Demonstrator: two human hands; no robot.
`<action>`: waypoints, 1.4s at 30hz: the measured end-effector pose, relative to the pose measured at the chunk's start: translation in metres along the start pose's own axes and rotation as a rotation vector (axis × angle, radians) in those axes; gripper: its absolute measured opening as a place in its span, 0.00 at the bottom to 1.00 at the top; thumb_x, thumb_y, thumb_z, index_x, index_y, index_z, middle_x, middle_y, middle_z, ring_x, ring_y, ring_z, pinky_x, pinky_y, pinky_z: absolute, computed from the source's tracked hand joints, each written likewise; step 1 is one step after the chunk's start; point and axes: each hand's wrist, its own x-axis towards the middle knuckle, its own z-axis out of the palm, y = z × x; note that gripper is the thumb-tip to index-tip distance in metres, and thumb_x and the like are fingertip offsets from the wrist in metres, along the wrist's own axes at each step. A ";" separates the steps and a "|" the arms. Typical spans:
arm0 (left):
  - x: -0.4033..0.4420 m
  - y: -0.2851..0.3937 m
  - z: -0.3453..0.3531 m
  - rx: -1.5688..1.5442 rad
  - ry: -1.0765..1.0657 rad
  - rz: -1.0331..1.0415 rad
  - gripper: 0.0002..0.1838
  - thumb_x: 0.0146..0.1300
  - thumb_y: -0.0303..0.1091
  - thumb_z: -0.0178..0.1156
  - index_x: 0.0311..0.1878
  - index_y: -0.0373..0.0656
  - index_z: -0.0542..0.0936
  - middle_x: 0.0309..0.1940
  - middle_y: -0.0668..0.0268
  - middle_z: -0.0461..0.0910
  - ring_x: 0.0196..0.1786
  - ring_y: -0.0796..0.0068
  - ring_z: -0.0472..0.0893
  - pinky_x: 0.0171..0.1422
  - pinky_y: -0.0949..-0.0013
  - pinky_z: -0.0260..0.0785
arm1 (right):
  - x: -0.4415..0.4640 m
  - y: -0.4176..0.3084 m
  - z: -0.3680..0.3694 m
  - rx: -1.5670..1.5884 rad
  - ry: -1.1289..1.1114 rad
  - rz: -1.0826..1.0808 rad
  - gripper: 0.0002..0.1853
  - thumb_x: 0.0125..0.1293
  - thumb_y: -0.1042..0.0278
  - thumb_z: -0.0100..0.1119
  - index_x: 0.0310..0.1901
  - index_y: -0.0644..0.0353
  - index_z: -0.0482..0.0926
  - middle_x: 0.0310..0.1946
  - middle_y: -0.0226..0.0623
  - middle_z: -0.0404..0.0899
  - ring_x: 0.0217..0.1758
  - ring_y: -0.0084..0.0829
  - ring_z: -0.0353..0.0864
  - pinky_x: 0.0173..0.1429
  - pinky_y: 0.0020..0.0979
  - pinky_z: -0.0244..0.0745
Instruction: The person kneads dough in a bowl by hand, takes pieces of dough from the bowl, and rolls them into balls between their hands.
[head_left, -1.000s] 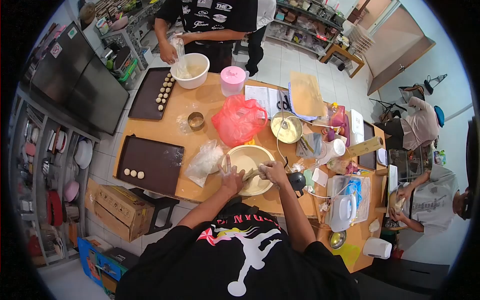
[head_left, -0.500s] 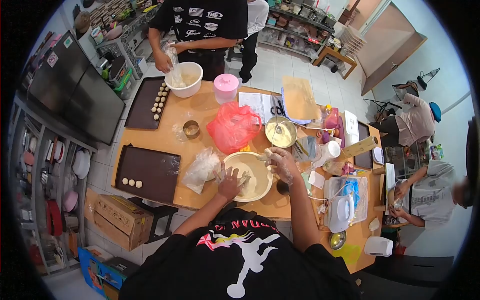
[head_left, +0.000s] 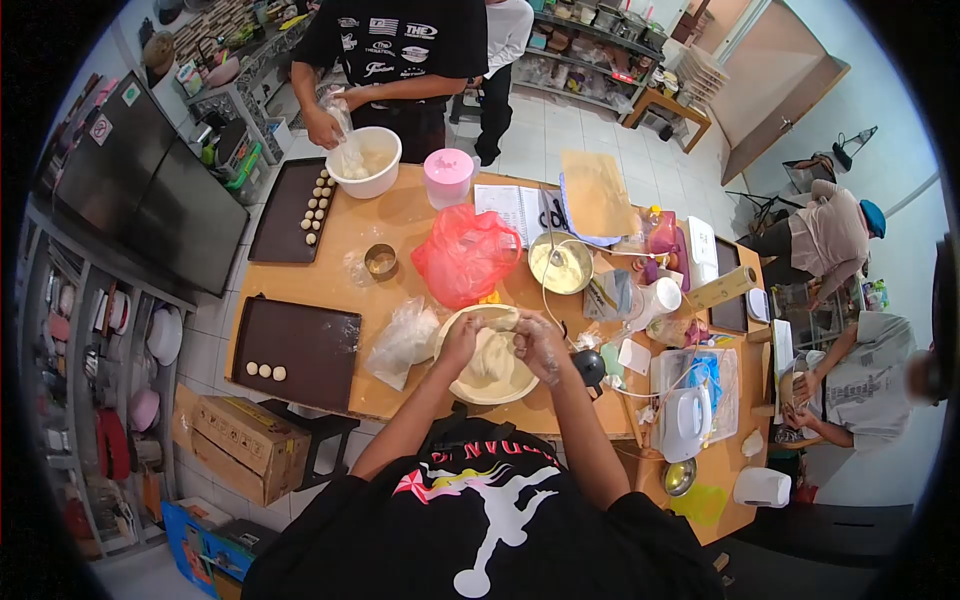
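Hands at the cream bowl (head_left: 448,378), clock positions read from its centre. The dough (head_left: 490,362) lies inside the bowl. The left hand (head_left: 460,343), at 10 o'clock, and the right hand (head_left: 541,348), at 2 o'clock, curl inward, apart from each other; a pale piece (head_left: 497,319) (probably dough) shows between their fingertips, but whether either pinches it cannot be told. Surroundings: clear bag (head_left: 400,343), just beside the bowl at 9 o'clock; near tray (head_left: 300,335) with three dough balls (head_left: 265,371), farther out at 9; red bag (head_left: 466,258), 12; metal bowl (head_left: 573,281), 1; a co-worker (head_left: 400,60) at a white bowl (head_left: 372,188), 11.
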 end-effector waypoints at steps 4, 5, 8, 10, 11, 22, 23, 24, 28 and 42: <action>-0.010 0.034 0.017 -0.874 -0.288 -0.148 0.32 0.71 0.63 0.44 0.61 0.44 0.72 0.53 0.56 0.79 0.54 0.59 0.80 0.61 0.52 0.72 | 0.007 0.048 0.018 -0.503 0.127 -0.239 0.14 0.65 0.69 0.56 0.50 0.63 0.76 0.32 0.39 0.83 0.28 0.27 0.80 0.34 0.30 0.74; -0.008 0.035 0.018 -1.027 -0.404 -0.128 0.33 0.71 0.63 0.44 0.61 0.42 0.71 0.52 0.54 0.80 0.53 0.58 0.81 0.61 0.53 0.73 | 0.012 0.060 0.018 -0.728 0.200 -0.362 0.14 0.64 0.69 0.57 0.51 0.63 0.75 0.31 0.41 0.83 0.29 0.30 0.82 0.36 0.32 0.76; -0.021 0.058 0.024 -1.039 -0.318 -0.148 0.30 0.74 0.57 0.43 0.62 0.39 0.70 0.54 0.49 0.78 0.55 0.55 0.81 0.64 0.55 0.73 | -0.012 0.039 0.044 -0.941 0.224 -0.479 0.13 0.61 0.69 0.62 0.47 0.60 0.79 0.32 0.46 0.83 0.35 0.40 0.83 0.42 0.38 0.77; -0.025 0.056 0.027 -1.051 -0.307 -0.151 0.26 0.76 0.52 0.43 0.63 0.40 0.70 0.55 0.49 0.78 0.57 0.54 0.80 0.65 0.55 0.72 | -0.023 0.036 0.053 -1.177 0.266 -0.636 0.12 0.61 0.71 0.62 0.47 0.58 0.81 0.36 0.46 0.82 0.41 0.42 0.82 0.45 0.38 0.76; -0.023 0.052 0.029 -1.063 -0.320 -0.132 0.23 0.76 0.48 0.43 0.63 0.41 0.69 0.56 0.49 0.77 0.58 0.54 0.79 0.65 0.55 0.72 | -0.029 0.033 0.059 -1.328 0.303 -0.778 0.11 0.62 0.73 0.62 0.47 0.57 0.82 0.38 0.45 0.82 0.44 0.42 0.81 0.47 0.38 0.76; -0.011 0.032 -0.010 -1.262 -0.324 -0.157 0.13 0.76 0.44 0.48 0.54 0.49 0.75 0.17 0.76 0.63 0.17 0.85 0.60 0.22 0.76 0.59 | -0.052 -0.043 0.042 -0.946 0.310 -0.678 0.12 0.66 0.70 0.60 0.50 0.60 0.83 0.36 0.37 0.79 0.36 0.27 0.77 0.43 0.29 0.73; -0.017 0.038 -0.008 -1.238 -0.355 -0.125 0.12 0.76 0.43 0.48 0.53 0.49 0.75 0.17 0.76 0.61 0.16 0.85 0.59 0.21 0.76 0.57 | -0.049 -0.048 0.037 -0.902 0.343 -0.668 0.11 0.66 0.70 0.61 0.48 0.62 0.83 0.36 0.38 0.80 0.35 0.27 0.77 0.43 0.29 0.73; -0.021 0.042 -0.007 -1.214 -0.386 -0.092 0.12 0.76 0.43 0.48 0.51 0.48 0.75 0.16 0.76 0.59 0.15 0.84 0.58 0.20 0.76 0.55 | -0.046 -0.049 0.034 -0.858 0.374 -0.660 0.11 0.66 0.69 0.61 0.46 0.63 0.83 0.36 0.39 0.80 0.34 0.26 0.78 0.43 0.29 0.74; -0.032 0.063 -0.001 -1.114 -0.262 -0.175 0.12 0.74 0.40 0.45 0.49 0.47 0.75 0.14 0.76 0.56 0.13 0.82 0.53 0.18 0.73 0.50 | -0.037 -0.040 0.027 -0.716 0.255 -0.511 0.13 0.71 0.63 0.55 0.48 0.63 0.83 0.36 0.36 0.80 0.36 0.25 0.77 0.44 0.28 0.73; -0.015 0.026 0.028 -1.024 -0.525 -0.038 0.40 0.69 0.69 0.35 0.76 0.52 0.57 0.70 0.56 0.65 0.72 0.57 0.66 0.74 0.54 0.60 | -0.008 0.036 0.072 -1.206 -0.049 -0.810 0.29 0.73 0.60 0.43 0.74 0.57 0.58 0.76 0.52 0.48 0.80 0.55 0.42 0.77 0.58 0.39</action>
